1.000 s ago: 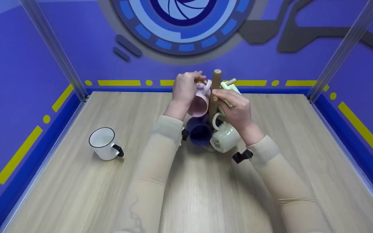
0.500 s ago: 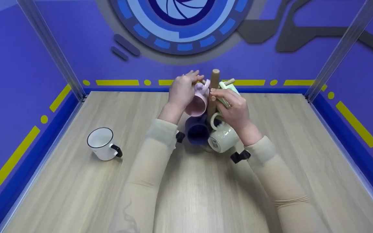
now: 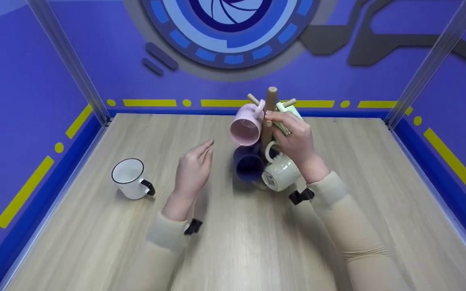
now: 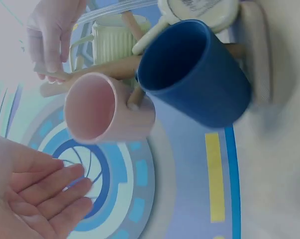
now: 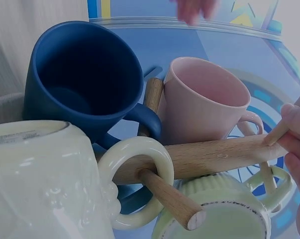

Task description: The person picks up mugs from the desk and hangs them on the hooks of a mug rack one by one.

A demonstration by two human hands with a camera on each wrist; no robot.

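Observation:
A wooden mug tree [image 3: 272,99] stands toward the back of the table, several mugs hanging on it. My right hand [image 3: 296,135] pinches one of its upper pegs [image 5: 276,133] between thumb and fingers. The pink mug [image 3: 244,117] hangs by its handle at upper left, its mouth facing forward. Below it is the dark blue mug [image 4: 209,84], and at lower right the cream mug [image 5: 45,174]. A ribbed pale green mug [image 5: 219,199] hangs behind my right hand, partly hidden in the head view. My left hand [image 3: 192,171] is apart from the tree, fingers extended, holding nothing.
A white enamel mug [image 3: 130,184] with a black rim and black handle stands upright on the wooden table [image 3: 237,250], left of my left hand. Blue-purple panels [image 3: 184,87] enclose the back and both sides.
My left hand has let go near the pink mug and drawn back to the left and toward me. The pink mug stays hanging. My right hand keeps its place on the peg.

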